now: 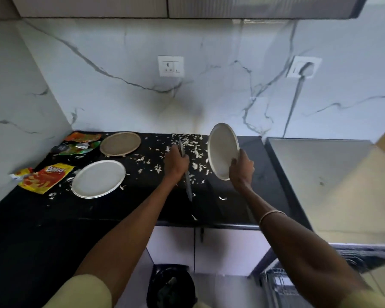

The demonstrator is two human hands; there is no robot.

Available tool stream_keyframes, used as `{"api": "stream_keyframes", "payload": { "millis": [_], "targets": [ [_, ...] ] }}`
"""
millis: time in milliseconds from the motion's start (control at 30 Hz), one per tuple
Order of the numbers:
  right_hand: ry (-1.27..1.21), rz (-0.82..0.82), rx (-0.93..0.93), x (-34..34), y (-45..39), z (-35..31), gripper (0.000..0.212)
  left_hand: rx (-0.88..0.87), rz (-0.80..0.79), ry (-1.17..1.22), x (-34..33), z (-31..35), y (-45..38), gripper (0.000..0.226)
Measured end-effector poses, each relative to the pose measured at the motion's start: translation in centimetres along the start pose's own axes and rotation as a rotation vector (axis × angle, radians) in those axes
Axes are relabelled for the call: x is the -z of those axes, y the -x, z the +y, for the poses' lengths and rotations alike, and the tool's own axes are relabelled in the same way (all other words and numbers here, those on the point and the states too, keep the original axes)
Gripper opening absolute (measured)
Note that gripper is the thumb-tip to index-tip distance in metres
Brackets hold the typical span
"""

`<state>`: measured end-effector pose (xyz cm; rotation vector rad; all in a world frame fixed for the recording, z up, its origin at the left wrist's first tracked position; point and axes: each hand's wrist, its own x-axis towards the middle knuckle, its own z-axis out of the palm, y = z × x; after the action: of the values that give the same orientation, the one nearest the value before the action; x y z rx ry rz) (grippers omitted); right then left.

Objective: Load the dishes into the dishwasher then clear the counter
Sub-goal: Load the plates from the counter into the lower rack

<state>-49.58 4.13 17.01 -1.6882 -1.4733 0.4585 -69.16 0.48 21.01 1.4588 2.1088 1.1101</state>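
Note:
My right hand [241, 168] grips the lower rim of a white plate [222, 150] and holds it tilted almost on edge above the black counter [120, 205]. My left hand [176, 163] grips a grey knife [188, 185]; its handle end pokes out above the fist and the blade points toward me. A second white plate [98, 178] lies flat at the left. A beige plate [120, 143] lies behind it near the wall. White food scraps [193, 150] are scattered over the counter around both hands.
Snack wrappers sit at the left: an orange packet [46, 177] and crumpled green and orange ones [80, 144]. A black bin [171, 287] stands on the floor below the counter edge. The open dishwasher rack [280, 285] shows at the bottom right, under a grey worktop [320, 174].

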Motion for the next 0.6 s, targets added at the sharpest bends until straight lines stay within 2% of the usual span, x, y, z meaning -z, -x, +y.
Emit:
{"api": "stream_keyframes", "payload": {
  "millis": [233,400,600],
  "targets": [
    [0.01,0.038,0.01,8.8,4.0,5.2,0.03,-0.021,-0.024,-0.044,-3.3,3.9,8.4,0.023],
    [0.059,0.026,0.054,16.0,8.6,9.2,0.035,-0.033,0.022,-0.066,-5.6,6.3,15.5,0.029],
    [0.065,-0.011,0.006,23.2,15.7,14.1,0.03,-0.065,0.01,-0.052,-7.4,8.5,24.8,0.028]
  ]
}}
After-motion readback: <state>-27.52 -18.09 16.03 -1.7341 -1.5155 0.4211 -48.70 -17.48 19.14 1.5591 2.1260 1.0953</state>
